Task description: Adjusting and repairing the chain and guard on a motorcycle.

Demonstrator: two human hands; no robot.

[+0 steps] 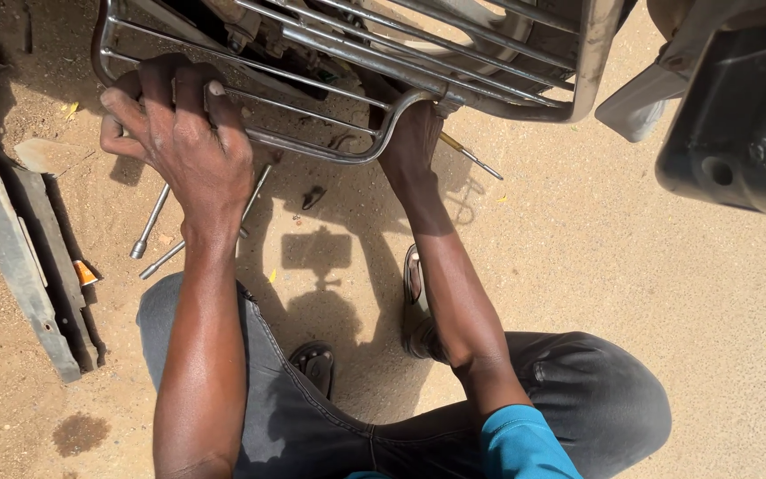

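The bent chromed steel-tube guard frame (347,62) fills the top of the view, hanging over sandy ground (631,293); the left hand (179,133) is clenched around its lower left corner, steadying it; the right hand (411,142) reaches under the lower rail beside a yellow-handled screwdriver (470,156), its fingers hidden, so whether it grips cannot be told; this looks like work on a fixing under the frame, which calls for a firm left-hand hold; two long steel socket rods (154,232) lie on the ground below.

Socket wrenches (157,232), screwdriver (470,156) on sandy ground (631,266).
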